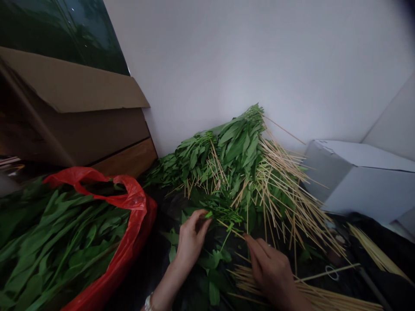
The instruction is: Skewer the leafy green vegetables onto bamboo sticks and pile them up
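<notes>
Near the middle, my left hand (192,235) is closed in a pinch, with a small bright green leaf piece (209,214) at its fingertips. My right hand (270,268) grips a thin bamboo skewer (238,235), whose tip points up and left toward the left hand. A thin green stem (227,235) crosses this skewer; whether it is pierced I cannot tell. Below my hands lie loose green leaves (214,270). A bundle of bare bamboo skewers (246,278) lies under and beside my right hand, partly hidden by it.
Leaves on skewers form a large heap (240,142) against the white wall (243,52). At left stands a red plastic bag (142,211) full of leaves, with a cardboard box (97,125) behind it. A white box (366,185) and more skewers (379,250) are at right.
</notes>
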`<state>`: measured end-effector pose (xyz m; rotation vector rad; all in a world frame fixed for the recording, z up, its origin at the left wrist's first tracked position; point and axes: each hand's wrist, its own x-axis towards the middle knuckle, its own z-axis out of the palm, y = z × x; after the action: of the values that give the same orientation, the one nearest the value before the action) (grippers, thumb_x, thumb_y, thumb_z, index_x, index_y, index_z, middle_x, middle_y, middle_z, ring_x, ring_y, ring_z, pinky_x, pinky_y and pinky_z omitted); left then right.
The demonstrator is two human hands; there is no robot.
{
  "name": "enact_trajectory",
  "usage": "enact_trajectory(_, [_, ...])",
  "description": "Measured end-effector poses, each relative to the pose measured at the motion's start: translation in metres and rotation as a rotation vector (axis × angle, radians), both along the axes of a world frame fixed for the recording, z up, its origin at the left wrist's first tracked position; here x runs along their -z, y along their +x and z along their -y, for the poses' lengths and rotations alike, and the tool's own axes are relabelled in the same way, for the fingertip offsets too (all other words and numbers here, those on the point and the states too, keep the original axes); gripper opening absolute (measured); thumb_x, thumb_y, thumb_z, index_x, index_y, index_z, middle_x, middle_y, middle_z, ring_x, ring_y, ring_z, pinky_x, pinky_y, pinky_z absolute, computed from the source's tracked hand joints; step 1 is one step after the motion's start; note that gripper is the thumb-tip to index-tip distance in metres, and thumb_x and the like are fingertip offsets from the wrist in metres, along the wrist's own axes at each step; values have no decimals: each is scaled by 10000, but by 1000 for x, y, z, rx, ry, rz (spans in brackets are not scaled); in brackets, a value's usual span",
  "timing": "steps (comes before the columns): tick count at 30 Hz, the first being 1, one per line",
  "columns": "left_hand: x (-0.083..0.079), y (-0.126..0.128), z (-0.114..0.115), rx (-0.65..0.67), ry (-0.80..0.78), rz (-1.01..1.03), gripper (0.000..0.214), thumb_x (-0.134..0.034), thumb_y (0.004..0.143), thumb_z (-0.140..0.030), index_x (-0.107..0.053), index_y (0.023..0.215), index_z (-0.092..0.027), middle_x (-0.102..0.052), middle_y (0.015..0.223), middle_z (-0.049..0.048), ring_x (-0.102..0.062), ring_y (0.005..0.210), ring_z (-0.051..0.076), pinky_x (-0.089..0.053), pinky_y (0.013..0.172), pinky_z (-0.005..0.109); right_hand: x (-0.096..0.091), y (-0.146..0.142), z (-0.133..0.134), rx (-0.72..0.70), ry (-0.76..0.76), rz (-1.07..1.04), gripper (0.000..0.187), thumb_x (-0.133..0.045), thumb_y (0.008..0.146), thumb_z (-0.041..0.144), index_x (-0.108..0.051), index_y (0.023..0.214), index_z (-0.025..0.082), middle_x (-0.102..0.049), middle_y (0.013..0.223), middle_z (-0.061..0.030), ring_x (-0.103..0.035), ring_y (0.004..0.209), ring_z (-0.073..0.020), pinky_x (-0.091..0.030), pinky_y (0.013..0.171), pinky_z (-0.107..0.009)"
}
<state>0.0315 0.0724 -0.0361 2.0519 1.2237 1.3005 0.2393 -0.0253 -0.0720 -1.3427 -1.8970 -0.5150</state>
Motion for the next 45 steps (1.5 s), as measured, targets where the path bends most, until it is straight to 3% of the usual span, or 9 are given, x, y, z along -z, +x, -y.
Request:
enact_trajectory(5, [-6, -4, -2, 8, 176, -83, 221, -539, 893, -230, -689, 1056, -245, -700, 993, 55, -593, 923, 211, -430, 864, 358, 0, 0, 0, -3, 4, -13, 321, -403, 890, 83, -570, 1164, 100, -611, 751, -40, -594, 622, -115, -460, 623, -226])
enact_trajectory(11, [-3, -2, -5, 61, 19, -61, 233, -571, 877, -268, -699, 1071, -243, -661, 839, 52, -561, 863, 211, -441, 803, 351, 4, 1, -1, 2, 8, -18, 329, -397, 896, 89, -557, 1182, 114, -625, 780, -48, -595, 652, -114, -455, 637, -224])
enact_trajectory(16, [-2, 0, -5, 122, -41, 8, 177, -593, 853, -286, -734, 925, -206, -659, 830, 58, -577, 856, 206, -456, 791, 337, 4, 0, 0, -6, 2, -15, 353, -391, 890, 94, -554, 1201, 128, -627, 777, -46, -597, 655, -111, -457, 626, -218])
enact_trajectory(25, [-1, 2, -4, 143, -38, 33, 203, -604, 845, -330, -749, 883, -193, -676, 757, 51, -576, 803, 195, -454, 774, 327, -3, -1, 0, -11, 14, 6, 370, -395, 867, 68, -566, 1192, 123, -610, 735, -28, -590, 607, -104, -446, 582, -207])
enact_trajectory(39, [0, 4, 2, 45, 68, -196, 132, -630, 825, -276, -716, 755, -205, -678, 701, 31, -584, 798, 209, -409, 753, 343, 8, -3, 2, 2, -51, 54, 372, -343, 884, 76, -536, 1201, 94, -621, 791, -56, -606, 638, -119, -476, 589, -220])
enact_trajectory(45, [4, 10, 5, 32, 59, -166, 137, -634, 809, -255, -704, 705, -200, -674, 695, 27, -603, 772, 200, -429, 738, 328, 11, -4, 1, 25, -44, 62, 357, -345, 885, 76, -551, 1177, 86, -608, 754, -44, -595, 592, -116, -476, 573, -225])
